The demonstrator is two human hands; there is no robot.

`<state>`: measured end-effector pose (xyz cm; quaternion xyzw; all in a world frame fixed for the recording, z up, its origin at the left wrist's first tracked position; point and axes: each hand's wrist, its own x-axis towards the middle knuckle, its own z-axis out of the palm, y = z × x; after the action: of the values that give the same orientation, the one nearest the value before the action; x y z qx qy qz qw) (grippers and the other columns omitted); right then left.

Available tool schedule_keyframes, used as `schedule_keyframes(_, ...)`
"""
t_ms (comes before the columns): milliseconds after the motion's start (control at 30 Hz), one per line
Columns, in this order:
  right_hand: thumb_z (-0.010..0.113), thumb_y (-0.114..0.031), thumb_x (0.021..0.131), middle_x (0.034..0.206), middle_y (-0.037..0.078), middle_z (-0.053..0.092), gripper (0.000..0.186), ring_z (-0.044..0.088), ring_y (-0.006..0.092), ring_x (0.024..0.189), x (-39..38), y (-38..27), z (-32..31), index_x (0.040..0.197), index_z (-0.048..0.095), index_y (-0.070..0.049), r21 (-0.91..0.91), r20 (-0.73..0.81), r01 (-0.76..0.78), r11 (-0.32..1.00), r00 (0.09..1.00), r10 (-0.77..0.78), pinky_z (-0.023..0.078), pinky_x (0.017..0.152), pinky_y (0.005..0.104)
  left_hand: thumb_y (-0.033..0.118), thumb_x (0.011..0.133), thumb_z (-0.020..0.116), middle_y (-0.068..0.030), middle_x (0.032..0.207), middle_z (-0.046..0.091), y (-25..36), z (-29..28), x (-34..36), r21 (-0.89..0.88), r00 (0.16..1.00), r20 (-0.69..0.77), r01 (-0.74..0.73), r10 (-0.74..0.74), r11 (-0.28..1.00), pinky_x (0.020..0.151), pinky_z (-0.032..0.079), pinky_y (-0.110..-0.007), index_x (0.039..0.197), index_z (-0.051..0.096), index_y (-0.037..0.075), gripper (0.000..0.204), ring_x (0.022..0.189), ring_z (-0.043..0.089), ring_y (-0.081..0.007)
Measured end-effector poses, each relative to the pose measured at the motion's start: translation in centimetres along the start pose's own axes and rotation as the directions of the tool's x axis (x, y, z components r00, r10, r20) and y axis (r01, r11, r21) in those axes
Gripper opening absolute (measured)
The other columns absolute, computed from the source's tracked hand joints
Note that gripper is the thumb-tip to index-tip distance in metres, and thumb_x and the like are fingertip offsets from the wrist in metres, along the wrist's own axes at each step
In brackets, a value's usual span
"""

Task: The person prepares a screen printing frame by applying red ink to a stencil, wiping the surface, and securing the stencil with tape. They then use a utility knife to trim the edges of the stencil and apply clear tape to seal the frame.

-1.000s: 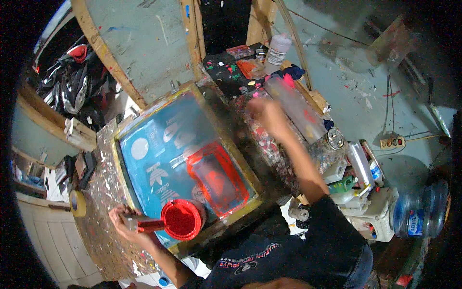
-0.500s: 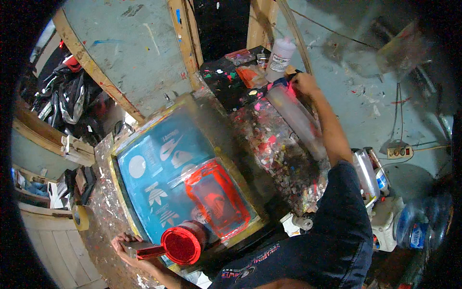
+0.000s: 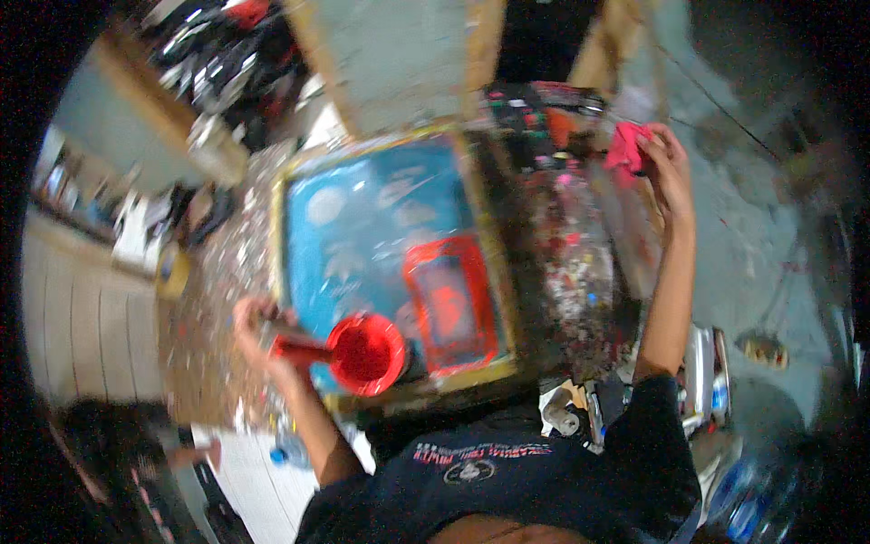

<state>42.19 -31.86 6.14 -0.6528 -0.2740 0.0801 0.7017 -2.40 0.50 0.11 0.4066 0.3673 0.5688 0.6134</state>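
Observation:
My right hand (image 3: 667,168) is raised at the right with a crumpled pink rag (image 3: 626,150) pinched in its fingers. At the left, my left hand (image 3: 261,334) is closed around a squeegee (image 3: 299,348) smeared with red ink. The squeegee's far end reaches the rim of a round tub of red ink (image 3: 370,355). That tub stands over the near edge of a blue-coated printing screen (image 3: 362,231) in a wooden frame. White designs show in the coating. Red tape (image 3: 419,304) borders one design at the screen's near right, and that design looks reddish. Motion blurs the view.
Paint-spattered boards (image 3: 580,263) lie right of the screen, with small ink-stained items at their far end. A roll of tape (image 3: 171,274) sits at the table's left edge. At the lower right are a power strip (image 3: 763,350) and a large blue water bottle (image 3: 752,494).
My right hand has come away from beside the white bottle, lifting the pink rag. The view has turned, so the screen appears higher and further right. My left hand keeps hold of the squeegee.

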Motion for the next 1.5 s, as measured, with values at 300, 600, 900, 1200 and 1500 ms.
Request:
schedule_keyframes(300,0.060,-0.005,0.087,0.103,0.008,0.066,0.022,0.063,0.0145,0.090,-14.9,-5.3,24.8,0.107,0.067,0.001,0.192,0.545,-0.127,0.973,0.838,0.001,0.050,0.083,0.0290,0.041,0.095,0.046,-0.0012,0.078,0.044,-0.2,-0.4,0.3,-0.301,0.929,0.355,0.215,-0.099,0.929,0.062,0.041,-0.031,0.089,0.049,0.013,0.029,0.073,0.044,-0.0151)
schedule_keyframes(600,0.066,-0.006,0.087,0.097,0.014,0.067,0.019,0.067,0.0267,0.086,-18.5,-8.8,34.5,0.105,0.071,-0.002,0.148,0.628,0.369,0.918,0.682,-0.375,0.052,0.076,0.0317,0.029,0.097,0.043,-0.0055,0.080,0.047,-1.5,-0.1,1.3,-0.403,0.918,0.397,0.178,-0.004,0.898,0.062,0.042,-0.028,0.086,0.047,0.007,0.025,0.072,0.046,-0.0145)
schedule_keyframes(900,0.069,0.004,0.081,0.100,0.012,0.063,0.029,0.065,0.0235,0.088,-20.4,-7.9,35.6,0.110,0.071,-0.003,-0.045,0.638,0.627,0.777,0.617,-0.461,0.052,0.078,0.0317,0.033,0.096,0.045,-0.0049,0.074,0.047,-1.5,1.3,0.8,-0.430,0.913,0.402,0.248,-0.062,0.868,0.059,0.040,-0.026,0.085,0.047,0.008,0.027,0.068,0.046,-0.0132)
schedule_keyframes(1200,0.066,0.008,0.081,0.096,0.013,0.058,0.032,0.060,0.0254,0.085,-20.9,-7.6,35.3,0.112,0.069,-0.001,-0.037,0.684,0.652,0.757,0.569,-0.457,0.050,0.075,0.0342,0.033,0.095,0.042,-0.0036,0.074,0.043,-0.7,1.1,1.0,-0.460,0.853,0.509,0.380,-0.112,0.803,0.060,0.042,-0.029,0.088,0.044,0.009,0.026,0.068,0.044,-0.0151)
schedule_keyframes(1500,0.061,0.010,0.075,0.098,0.014,0.057,0.044,0.057,0.0295,0.090,-22.0,-5.7,33.9,0.118,0.063,0.005,-0.049,0.750,0.673,0.738,0.513,-0.419,0.049,0.080,0.0369,0.036,0.093,0.042,-0.0025,0.074,0.041,1.1,0.6,2.5,-0.491,0.890,0.442,0.347,-0.114,0.799,0.057,0.040,-0.028,0.087,0.045,0.009,0.028,0.068,0.042,-0.0146)
